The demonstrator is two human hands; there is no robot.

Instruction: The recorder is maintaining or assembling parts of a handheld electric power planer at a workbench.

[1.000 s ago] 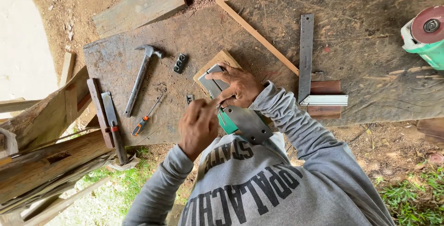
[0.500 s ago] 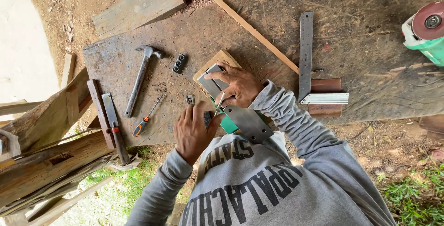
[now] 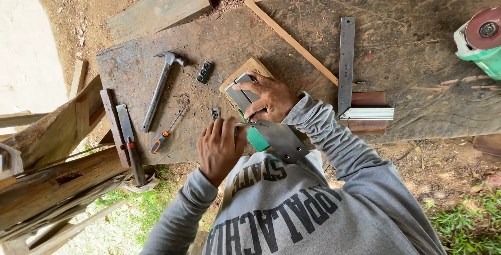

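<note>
My right hand (image 3: pixel 269 98) presses flat on a grey metal plate (image 3: pixel 284 141) that lies across a small wooden block (image 3: pixel 245 72) and a green part (image 3: pixel 257 137) at the near edge of the dark work board (image 3: pixel 407 62). Just left of it, my left hand (image 3: pixel 219 148) has its fingers closed on a thin metal pin (image 3: pixel 249 124), whose tip touches the plate beside my right fingertips. Grey sleeves cover both arms.
A hammer (image 3: pixel 159 85), a red-handled screwdriver (image 3: pixel 166 132), a small black block (image 3: pixel 204 71) and a flat bar (image 3: pixel 129 140) lie to the left. A steel square (image 3: pixel 346 64) and a thin wooden strip (image 3: pixel 289 40) lie to the right, a green grinder (image 3: pixel 482 41) at far right. Planks are stacked at the left.
My left hand opened its fingers half a second ago and has now closed on the thin pin at the plate. My right hand has stayed on the plate.
</note>
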